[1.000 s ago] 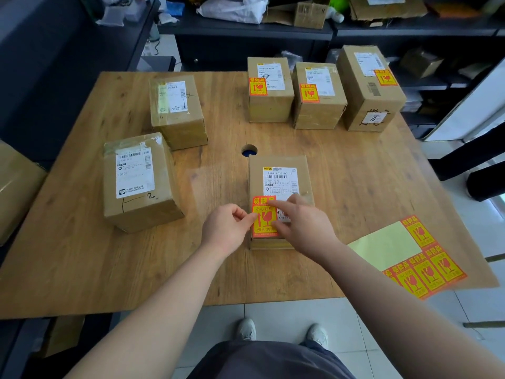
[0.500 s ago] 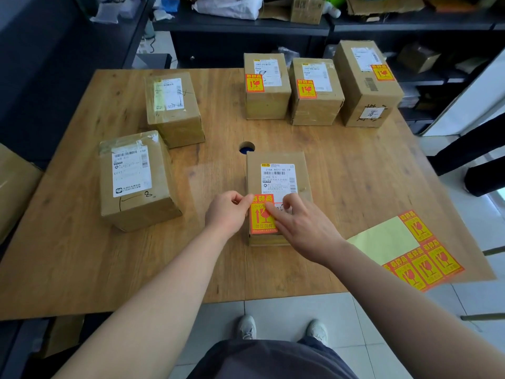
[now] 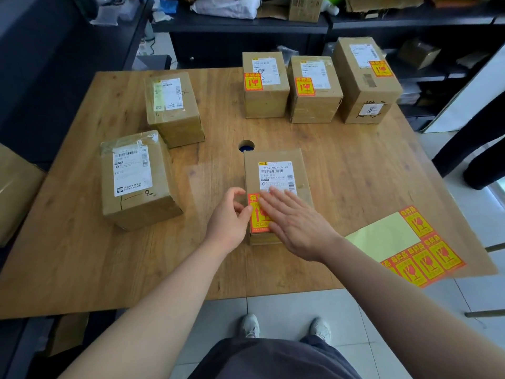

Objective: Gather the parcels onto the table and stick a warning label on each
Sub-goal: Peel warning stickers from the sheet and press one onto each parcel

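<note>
Nearest me, my right hand lies flat, fingers straight and close together, pressing down on the red-and-yellow warning label. The label sits on the near end of the centre parcel's top. My left hand is at the label's 9 o'clock edge with its fingers loosely curled, thumb and forefinger apart and gripping nothing, and its fingertips touch that edge. The parcel stands on the wooden table, just at 6 o'clock of a round hole. At 4 o'clock of the parcel, the label sheet lies at the table's edge with several labels on it. At 9 o'clock stands the near-left parcel, and at 10 o'clock the far-left parcel, both showing white shipping slips. From 12 to 1 o'clock a row of 3 parcels stands, each bearing a warning label. Beyond them are dark, cluttered shelves.
</note>
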A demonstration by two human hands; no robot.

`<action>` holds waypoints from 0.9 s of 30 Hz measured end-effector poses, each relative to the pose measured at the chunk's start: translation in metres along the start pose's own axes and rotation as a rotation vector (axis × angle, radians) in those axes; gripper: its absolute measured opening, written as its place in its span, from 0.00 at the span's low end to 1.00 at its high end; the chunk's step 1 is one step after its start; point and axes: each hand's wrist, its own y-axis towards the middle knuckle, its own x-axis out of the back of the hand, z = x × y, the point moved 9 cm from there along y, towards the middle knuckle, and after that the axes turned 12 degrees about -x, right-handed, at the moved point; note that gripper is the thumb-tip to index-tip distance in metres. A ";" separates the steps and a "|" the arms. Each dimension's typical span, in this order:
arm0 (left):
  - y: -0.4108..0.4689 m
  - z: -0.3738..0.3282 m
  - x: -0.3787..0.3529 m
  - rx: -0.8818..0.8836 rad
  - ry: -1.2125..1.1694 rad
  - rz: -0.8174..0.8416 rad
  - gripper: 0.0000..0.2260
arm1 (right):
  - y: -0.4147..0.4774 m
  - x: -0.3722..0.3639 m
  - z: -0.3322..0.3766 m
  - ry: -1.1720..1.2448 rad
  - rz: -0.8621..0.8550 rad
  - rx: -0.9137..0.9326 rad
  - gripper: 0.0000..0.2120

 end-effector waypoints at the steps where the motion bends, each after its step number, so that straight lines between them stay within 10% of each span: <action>1: -0.002 -0.008 0.002 -0.072 0.075 -0.011 0.15 | -0.001 -0.002 0.005 0.016 0.008 0.026 0.26; 11: -0.018 -0.008 -0.011 -0.242 0.636 0.230 0.23 | -0.010 -0.005 -0.006 0.118 -0.005 -0.025 0.27; 22: -0.017 -0.002 -0.016 -0.172 0.599 0.340 0.24 | -0.019 -0.009 -0.011 0.080 -0.030 -0.014 0.26; 27: -0.015 0.002 -0.014 -0.076 0.321 0.374 0.27 | -0.023 -0.010 -0.061 0.322 -0.002 -0.397 0.43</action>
